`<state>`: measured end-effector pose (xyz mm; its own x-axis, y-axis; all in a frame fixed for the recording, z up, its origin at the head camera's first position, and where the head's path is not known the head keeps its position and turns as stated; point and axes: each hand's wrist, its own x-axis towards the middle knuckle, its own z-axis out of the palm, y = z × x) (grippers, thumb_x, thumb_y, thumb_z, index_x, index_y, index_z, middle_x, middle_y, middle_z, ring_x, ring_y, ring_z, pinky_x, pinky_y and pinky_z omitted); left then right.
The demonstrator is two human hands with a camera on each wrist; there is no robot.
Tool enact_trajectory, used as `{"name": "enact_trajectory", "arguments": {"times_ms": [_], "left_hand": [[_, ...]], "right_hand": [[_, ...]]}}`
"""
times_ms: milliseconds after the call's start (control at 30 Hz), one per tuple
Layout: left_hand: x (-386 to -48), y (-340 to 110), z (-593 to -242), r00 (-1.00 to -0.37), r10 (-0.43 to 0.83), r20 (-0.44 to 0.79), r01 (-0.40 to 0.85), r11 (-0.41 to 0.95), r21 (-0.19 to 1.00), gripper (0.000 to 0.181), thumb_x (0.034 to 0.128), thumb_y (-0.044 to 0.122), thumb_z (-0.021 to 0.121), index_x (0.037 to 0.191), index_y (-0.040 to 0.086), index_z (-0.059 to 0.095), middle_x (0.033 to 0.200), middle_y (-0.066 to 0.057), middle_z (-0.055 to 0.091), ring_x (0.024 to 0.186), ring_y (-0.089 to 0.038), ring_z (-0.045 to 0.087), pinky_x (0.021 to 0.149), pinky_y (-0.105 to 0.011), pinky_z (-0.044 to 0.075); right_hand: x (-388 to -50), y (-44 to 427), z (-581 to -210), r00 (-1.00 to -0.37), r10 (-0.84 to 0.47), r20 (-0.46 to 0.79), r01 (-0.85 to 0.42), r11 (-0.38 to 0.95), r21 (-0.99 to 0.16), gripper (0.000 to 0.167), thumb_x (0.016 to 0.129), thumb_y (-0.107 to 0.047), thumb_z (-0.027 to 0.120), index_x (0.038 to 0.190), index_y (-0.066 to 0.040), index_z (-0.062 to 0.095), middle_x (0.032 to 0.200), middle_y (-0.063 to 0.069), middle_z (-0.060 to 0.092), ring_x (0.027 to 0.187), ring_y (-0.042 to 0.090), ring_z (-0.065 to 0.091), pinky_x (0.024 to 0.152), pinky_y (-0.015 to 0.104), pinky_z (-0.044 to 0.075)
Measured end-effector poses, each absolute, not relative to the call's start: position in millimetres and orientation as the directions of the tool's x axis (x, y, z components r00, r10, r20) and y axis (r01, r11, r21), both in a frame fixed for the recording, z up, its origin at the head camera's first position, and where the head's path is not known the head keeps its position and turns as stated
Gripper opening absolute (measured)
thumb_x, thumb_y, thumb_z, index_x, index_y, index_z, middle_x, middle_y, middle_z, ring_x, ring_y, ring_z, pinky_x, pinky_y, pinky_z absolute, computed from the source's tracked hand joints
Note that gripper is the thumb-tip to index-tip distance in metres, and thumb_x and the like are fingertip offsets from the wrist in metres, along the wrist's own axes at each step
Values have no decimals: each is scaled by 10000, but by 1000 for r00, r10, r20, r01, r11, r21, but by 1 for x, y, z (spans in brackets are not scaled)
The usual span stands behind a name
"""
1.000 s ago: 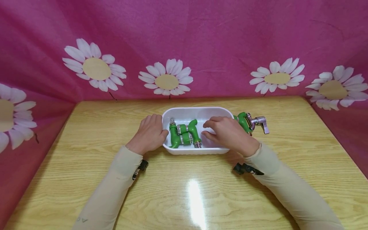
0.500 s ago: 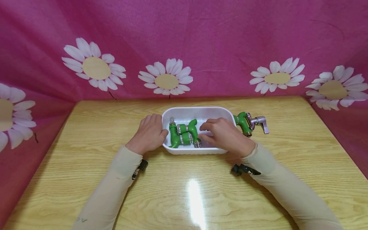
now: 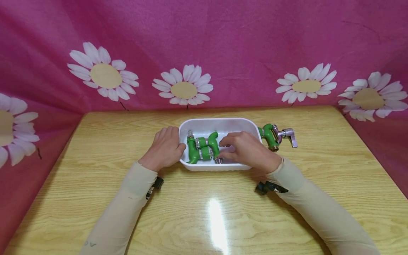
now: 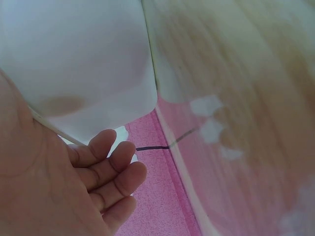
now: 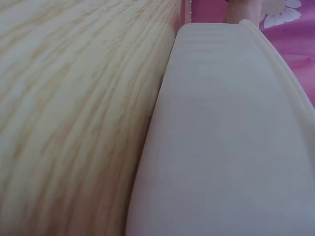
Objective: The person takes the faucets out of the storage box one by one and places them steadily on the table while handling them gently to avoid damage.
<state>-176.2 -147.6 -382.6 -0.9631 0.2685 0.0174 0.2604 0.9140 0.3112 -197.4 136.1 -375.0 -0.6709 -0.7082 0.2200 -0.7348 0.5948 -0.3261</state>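
Observation:
A white plastic tub [image 3: 220, 167] stands on the table in the head view. Two green taps lie inside its left half: the left tap [image 3: 193, 152] against the end wall, the right tap [image 3: 213, 142] beside it. My left hand [image 3: 164, 148] holds the tub's left rim, thumb over the edge and fingers outside. In the left wrist view those fingers [image 4: 115, 169] curl loosely below the tub. Reaching inside from the right, my right hand [image 3: 247, 148] has thumb and fingers spread at the right tap; whether they touch it is hard to tell. The right wrist view shows only the tub's side wall.
Outside the tub's right end lies a third green tap [image 3: 270, 138] with a shiny lever handle. A wooden table [image 3: 191, 219] lies underneath. Behind and at both sides hangs a pink cloth [image 3: 242, 42] with daisies.
My right hand has moved left inside the tub, from beside the right tap up to it. The left hand has stayed at the rim. The taps have not visibly moved.

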Motion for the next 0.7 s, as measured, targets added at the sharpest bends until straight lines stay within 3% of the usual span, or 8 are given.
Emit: {"name": "enact_trajectory", "arguments": {"times_ms": [433,700], "left_hand": [[-176,-148,-383,-963,270,13,260,912,316,446,967,250,465,1251,-94,465,1080,-164,500,1016,-307,424,923,-431,365],[-176,-148,-383,-963,269,-10,253,915,313,481,978,264,463,1298,-95,443,1109,-167,491,1040,-310,414,946,-430,359]], "right_hand": [[-198,136,-375,-679,-720,146,-708,590,-388,298,872,-323,826,1097,-130,795,1021,9,790,866,105,722,772,293,579],[-200,137,-377,-631,-762,146,-746,544,-383,278,897,-316,801,1119,-149,804,1039,2,791,921,109,742,818,322,595]]}}
